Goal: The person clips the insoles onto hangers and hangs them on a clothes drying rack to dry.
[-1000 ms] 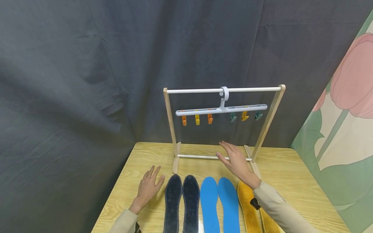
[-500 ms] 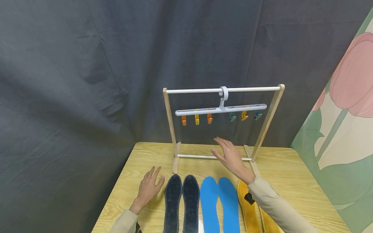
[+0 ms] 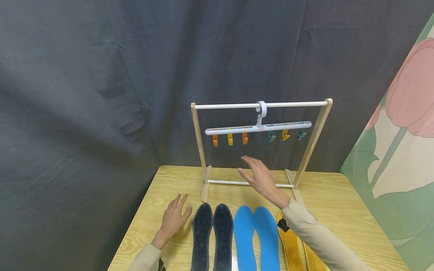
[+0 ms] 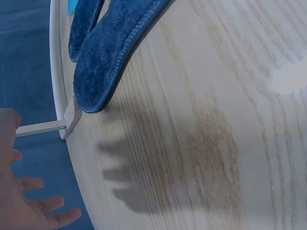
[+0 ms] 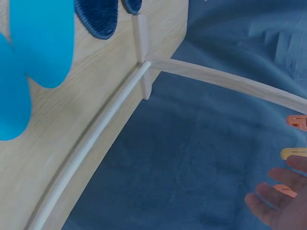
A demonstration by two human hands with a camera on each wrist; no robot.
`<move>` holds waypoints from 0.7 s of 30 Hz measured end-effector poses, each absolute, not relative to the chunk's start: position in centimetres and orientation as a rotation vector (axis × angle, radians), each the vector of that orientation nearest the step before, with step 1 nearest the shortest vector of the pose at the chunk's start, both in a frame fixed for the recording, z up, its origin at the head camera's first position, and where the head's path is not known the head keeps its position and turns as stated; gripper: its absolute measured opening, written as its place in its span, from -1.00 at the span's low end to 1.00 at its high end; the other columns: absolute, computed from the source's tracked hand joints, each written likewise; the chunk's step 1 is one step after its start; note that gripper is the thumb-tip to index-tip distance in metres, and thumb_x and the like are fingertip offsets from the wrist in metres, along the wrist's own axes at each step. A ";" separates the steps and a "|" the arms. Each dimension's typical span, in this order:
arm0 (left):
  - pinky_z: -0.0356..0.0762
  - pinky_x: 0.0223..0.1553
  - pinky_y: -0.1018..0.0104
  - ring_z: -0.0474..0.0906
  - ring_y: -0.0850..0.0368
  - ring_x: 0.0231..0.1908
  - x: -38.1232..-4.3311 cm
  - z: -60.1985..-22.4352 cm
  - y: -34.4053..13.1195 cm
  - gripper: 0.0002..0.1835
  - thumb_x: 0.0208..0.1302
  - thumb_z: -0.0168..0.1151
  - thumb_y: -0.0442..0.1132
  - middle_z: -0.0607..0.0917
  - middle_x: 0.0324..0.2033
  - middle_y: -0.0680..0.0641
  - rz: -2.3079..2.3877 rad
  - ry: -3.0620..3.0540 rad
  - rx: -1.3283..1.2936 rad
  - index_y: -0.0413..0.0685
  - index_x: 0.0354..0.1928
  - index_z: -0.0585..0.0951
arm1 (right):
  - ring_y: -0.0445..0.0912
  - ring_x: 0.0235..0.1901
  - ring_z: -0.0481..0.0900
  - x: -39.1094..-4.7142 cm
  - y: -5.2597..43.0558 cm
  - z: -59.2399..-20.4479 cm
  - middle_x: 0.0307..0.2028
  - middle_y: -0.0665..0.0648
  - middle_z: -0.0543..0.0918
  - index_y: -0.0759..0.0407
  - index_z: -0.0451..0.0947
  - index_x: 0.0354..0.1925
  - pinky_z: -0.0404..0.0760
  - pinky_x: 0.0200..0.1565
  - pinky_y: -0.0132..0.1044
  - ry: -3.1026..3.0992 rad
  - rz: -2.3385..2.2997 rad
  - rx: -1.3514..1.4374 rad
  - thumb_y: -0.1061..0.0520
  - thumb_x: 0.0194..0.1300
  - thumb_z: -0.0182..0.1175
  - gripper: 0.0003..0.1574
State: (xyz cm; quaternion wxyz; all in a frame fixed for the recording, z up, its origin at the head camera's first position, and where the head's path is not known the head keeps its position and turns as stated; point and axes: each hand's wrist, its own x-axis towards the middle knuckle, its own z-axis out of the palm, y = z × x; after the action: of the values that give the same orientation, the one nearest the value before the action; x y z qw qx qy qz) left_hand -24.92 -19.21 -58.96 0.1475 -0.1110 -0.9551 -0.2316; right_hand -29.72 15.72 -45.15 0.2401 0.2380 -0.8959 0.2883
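Observation:
My left hand (image 3: 172,218) hovers over the table beside a pair of dark fuzzy insoles (image 3: 202,237), fingers spread and nothing in them. Its shadow falls on the wood in the left wrist view. My right hand (image 3: 260,180) is raised in front of a small drying rack, empty, with loosely straight fingers. Above it a white clip hanger (image 3: 237,130) hooks over the rack's top bar. Orange, yellow and green clips (image 3: 245,138) dangle from the hanger, apart from the hand. Two blue insoles (image 3: 245,237) lie in the middle; two mustard insoles (image 3: 291,248) are partly hidden under my right forearm.
The wooden rack (image 3: 313,143) has a white top bar (image 3: 223,107) and a low crossbar (image 3: 227,182) near the table's back edge. Behind the wooden table (image 3: 346,222) hangs a dark grey cloth (image 3: 162,75). A flower-patterned sheet (image 3: 410,113) borders the right side.
My right hand has drifted left and slightly up, toward the area beneath the hanger. My left hand, the insoles and the rack stay where they were.

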 end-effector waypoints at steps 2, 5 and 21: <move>0.48 -0.08 -0.41 0.36 -0.51 0.19 -25.0 -58.7 -19.1 -0.39 0.46 0.09 0.07 0.36 0.32 -0.41 -0.665 -2.731 -0.330 -0.07 0.42 0.37 | 0.25 0.26 0.38 -29.8 15.4 -44.9 0.29 0.33 0.44 0.26 0.39 0.34 0.35 0.25 0.12 -2.459 0.791 0.652 -0.08 0.42 0.21 -0.31; 0.49 -0.10 -0.40 0.37 -0.51 0.18 -25.0 -58.5 -19.0 -0.39 0.44 0.12 0.05 0.37 0.31 -0.42 -0.663 -2.719 -0.334 -0.08 0.41 0.38 | 0.25 0.27 0.37 -29.8 15.1 -44.4 0.30 0.33 0.43 0.25 0.38 0.36 0.34 0.25 0.13 -2.475 0.793 0.653 -0.11 0.43 0.19 -0.30; 0.48 -0.06 -0.37 0.40 -0.48 0.17 -24.6 -59.0 -18.7 -0.42 0.46 0.09 0.06 0.44 0.24 -0.40 -0.674 -2.806 -0.331 -0.07 0.39 0.41 | 0.23 0.29 0.36 -30.3 13.2 -42.4 0.32 0.31 0.40 0.22 0.31 0.41 0.30 0.30 0.06 -2.535 0.874 0.682 -0.15 0.47 0.11 -0.27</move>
State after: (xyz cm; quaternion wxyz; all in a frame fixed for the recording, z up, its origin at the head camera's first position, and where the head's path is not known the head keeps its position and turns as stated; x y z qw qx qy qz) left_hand -24.60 -18.74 -59.03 0.1180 -0.1131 -0.9593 -0.2304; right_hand -30.26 13.16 -42.41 0.1865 0.2422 -0.9001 0.3105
